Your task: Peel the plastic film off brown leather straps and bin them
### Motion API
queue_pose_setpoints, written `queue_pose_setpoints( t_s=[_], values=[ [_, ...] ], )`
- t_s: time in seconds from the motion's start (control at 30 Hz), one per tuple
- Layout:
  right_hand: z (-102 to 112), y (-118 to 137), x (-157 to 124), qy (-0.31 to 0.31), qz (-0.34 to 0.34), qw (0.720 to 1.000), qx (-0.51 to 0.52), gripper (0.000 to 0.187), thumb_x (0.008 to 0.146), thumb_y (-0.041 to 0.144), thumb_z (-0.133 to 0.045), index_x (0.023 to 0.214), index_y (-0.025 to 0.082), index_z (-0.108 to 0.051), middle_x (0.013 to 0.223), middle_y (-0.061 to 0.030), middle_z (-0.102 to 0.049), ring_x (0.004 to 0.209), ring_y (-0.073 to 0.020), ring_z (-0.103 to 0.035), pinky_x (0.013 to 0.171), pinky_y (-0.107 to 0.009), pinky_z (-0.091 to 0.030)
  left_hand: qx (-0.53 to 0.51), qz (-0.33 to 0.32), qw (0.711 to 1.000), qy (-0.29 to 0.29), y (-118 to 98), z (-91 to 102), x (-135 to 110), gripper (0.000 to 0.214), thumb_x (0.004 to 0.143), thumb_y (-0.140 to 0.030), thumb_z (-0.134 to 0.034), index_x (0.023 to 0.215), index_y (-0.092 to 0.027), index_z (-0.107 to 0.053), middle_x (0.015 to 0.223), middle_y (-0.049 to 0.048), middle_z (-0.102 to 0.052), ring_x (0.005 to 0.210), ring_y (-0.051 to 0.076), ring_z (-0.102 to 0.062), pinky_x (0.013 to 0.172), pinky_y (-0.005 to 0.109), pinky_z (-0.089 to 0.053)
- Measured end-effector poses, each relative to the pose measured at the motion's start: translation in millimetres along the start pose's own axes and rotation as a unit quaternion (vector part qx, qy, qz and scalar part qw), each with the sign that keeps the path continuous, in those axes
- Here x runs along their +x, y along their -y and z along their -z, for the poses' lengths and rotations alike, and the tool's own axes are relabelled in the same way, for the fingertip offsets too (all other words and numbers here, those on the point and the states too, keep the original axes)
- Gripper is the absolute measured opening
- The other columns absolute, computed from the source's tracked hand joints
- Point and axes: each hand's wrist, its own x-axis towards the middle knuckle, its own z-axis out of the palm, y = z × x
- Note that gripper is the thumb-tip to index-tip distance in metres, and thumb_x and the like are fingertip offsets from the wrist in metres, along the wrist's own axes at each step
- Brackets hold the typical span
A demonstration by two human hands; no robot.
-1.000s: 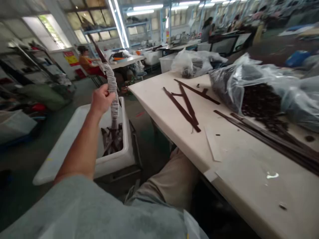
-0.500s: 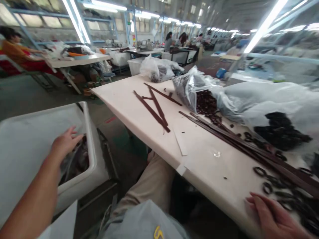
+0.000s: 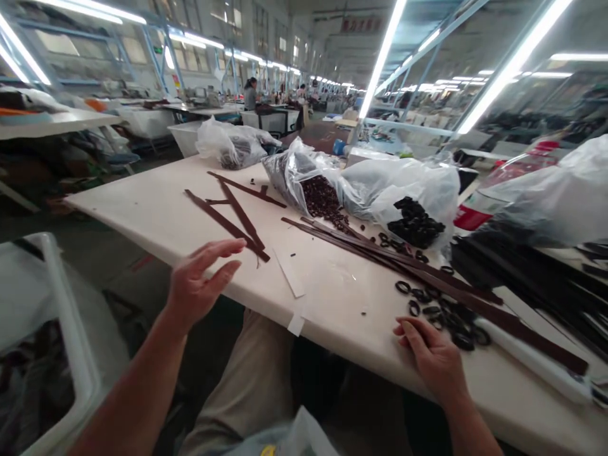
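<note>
My left hand (image 3: 199, 282) hangs open in the air at the near edge of the cream table (image 3: 152, 209), fingers stretched out and holding nothing. Just beyond its fingertips lie crossed dark brown straps (image 3: 232, 218). My right hand (image 3: 430, 358) rests on the table edge with fingers loosely curled, empty, beside a scatter of small black rings (image 3: 437, 310). A long bundle of brown straps (image 3: 408, 266) runs diagonally behind the rings.
Clear plastic bags of dark parts (image 3: 323, 190) and black rings (image 3: 413, 218) sit mid-table, another bag (image 3: 232, 145) farther back. A white bin (image 3: 57, 316) with straps stands at my left. Black strips (image 3: 532, 278) pile at the right. People work at distant tables.
My left hand let go of the wrapped strap bundle into the white bin, then came up toward the table, open. My view swung right, bringing my right hand and the rings into sight.
</note>
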Motion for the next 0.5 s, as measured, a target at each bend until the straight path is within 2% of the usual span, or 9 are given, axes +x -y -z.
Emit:
queue_pose_setpoints(
  t_s=[0.1, 0.23, 0.3, 0.4, 0.5],
  values=[
    [-2.5, 0.6, -3.0, -0.010, 0.016, 1.000, 0.003, 0.034, 0.087, 0.051, -0.057, 0.095, 0.019, -0.068, 0.074, -0.0046, -0.072, 0.058, -0.0181, -0.066, 0.058, -0.026, -0.053, -0.034, -0.016, 0.998, 0.048, -18.2, -33.9, -0.9, 0.023, 0.090, -0.023, -0.063, 0.112, -0.020, -0.070, 0.108, 0.0059, -0.074, 0.098, 0.019, -0.069, 0.091, 0.030, -0.053],
    [-4.6, 10.2, -9.3, -0.011, 0.042, 0.999, 0.017, 0.028, 0.092, 0.042, -0.052, 0.093, 0.019, -0.066, 0.071, -0.0042, -0.070, 0.055, -0.0175, -0.064, 0.056, -0.027, -0.051, -0.072, -0.003, 0.988, 0.135, -24.6, -68.0, -23.5, 0.023, 0.091, -0.026, -0.060, 0.111, -0.022, -0.071, 0.106, 0.0047, -0.075, 0.099, 0.019, -0.070, 0.091, 0.029, -0.053],
    [-6.0, 15.0, -12.1, -0.013, 0.041, 0.999, 0.008, 0.026, 0.093, 0.038, -0.050, 0.091, 0.019, -0.067, 0.072, -0.0036, -0.070, 0.056, -0.0171, -0.065, 0.056, -0.026, -0.050, -0.067, -0.006, 0.984, 0.166, -17.5, -79.0, -33.2, 0.025, 0.089, -0.031, -0.062, 0.111, -0.026, -0.072, 0.109, 0.0037, -0.074, 0.101, 0.022, -0.069, 0.095, 0.031, -0.051],
    [-7.9, 16.8, -13.5, -0.026, 0.040, 0.999, -0.022, 0.022, 0.094, 0.033, -0.050, 0.090, 0.020, -0.068, 0.073, -0.0027, -0.071, 0.066, -0.0176, -0.067, 0.064, -0.025, -0.049, -0.029, 0.030, 0.987, 0.156, 7.9, -95.9, -35.8, 0.029, 0.086, -0.041, -0.062, 0.111, -0.030, -0.072, 0.116, 0.0020, -0.072, 0.107, 0.026, -0.067, 0.101, 0.036, -0.048],
    [-9.1, 15.8, -14.2, -0.031, 0.044, 0.998, -0.038, 0.020, 0.095, 0.030, -0.052, 0.090, 0.021, -0.069, 0.074, -0.0018, -0.072, 0.068, -0.0167, -0.067, 0.065, -0.024, -0.048, 0.018, 0.067, 0.986, 0.151, 34.0, -116.0, -29.4, 0.033, 0.085, -0.045, -0.058, 0.113, -0.033, -0.070, 0.121, 0.0004, -0.070, 0.110, 0.029, -0.065, 0.103, 0.042, -0.047]
  ],
)
